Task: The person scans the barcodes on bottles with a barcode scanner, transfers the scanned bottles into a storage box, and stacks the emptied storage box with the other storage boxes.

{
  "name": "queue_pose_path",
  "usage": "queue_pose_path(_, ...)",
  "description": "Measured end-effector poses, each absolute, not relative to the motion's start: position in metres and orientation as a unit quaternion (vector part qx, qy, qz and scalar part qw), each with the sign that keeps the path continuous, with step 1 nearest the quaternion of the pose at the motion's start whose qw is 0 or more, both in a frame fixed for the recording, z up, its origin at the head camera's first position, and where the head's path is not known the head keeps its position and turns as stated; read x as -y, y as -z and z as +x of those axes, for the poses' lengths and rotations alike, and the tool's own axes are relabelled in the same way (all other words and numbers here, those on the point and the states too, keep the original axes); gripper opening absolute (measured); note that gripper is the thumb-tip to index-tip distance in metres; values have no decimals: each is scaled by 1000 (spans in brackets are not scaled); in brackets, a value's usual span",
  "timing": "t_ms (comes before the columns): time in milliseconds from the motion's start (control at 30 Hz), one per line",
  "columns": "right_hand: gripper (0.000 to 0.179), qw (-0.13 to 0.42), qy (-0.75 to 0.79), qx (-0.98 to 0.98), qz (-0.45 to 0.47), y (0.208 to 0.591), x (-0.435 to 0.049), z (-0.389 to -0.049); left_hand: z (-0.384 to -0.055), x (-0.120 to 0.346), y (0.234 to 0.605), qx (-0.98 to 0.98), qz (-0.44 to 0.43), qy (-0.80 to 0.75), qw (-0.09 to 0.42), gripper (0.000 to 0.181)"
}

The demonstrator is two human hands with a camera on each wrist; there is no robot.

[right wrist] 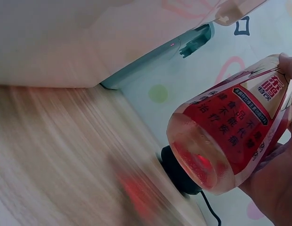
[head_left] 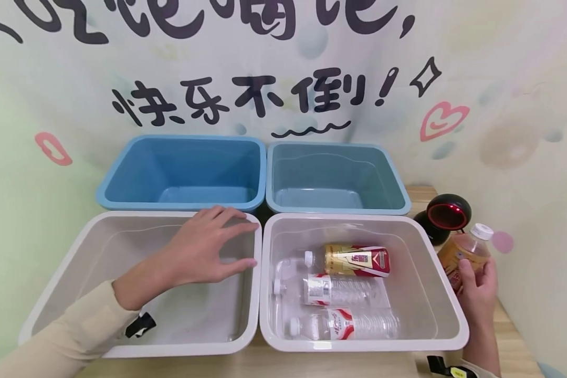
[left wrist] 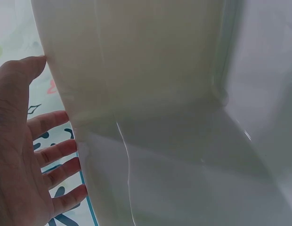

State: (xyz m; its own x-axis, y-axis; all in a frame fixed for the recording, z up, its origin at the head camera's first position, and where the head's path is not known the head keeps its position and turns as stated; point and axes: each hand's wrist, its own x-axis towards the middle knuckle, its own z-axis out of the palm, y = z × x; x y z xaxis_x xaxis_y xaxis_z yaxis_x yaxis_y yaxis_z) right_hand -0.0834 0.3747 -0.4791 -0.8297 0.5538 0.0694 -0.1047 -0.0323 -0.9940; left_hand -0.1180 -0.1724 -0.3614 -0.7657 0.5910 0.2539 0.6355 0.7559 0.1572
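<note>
Right hand (head_left: 478, 286) gripping a bottle (head_left: 465, 251) near right edge of counter (head_left: 511, 346), left hand (head_left: 200, 249) spread over front-left bin (head_left: 179, 350)

A see-through bottle (head_left: 455, 256) is wearing a white cap and a red and gold label. It is leaning in the air, cap end up, and the fingers of the right hand (head_left: 478, 289) are holding it just outside the right white tub (head_left: 446, 286), near a black scanner (head_left: 459, 203). The left white tub (head_left: 123, 247) is sitting open side up under the left hand (head_left: 200, 249).
</note>
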Motion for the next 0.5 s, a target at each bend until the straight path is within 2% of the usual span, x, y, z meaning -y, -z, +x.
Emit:
queue_pose_path(200,41,246,-694,653,-176,476,-378,-86,-117,171,360,933,-324,116,101,64)
queue_pose_path(500,11,239,-665,676,-209,479,-380,-82,-115,171,360,931,-330,118,103,62)
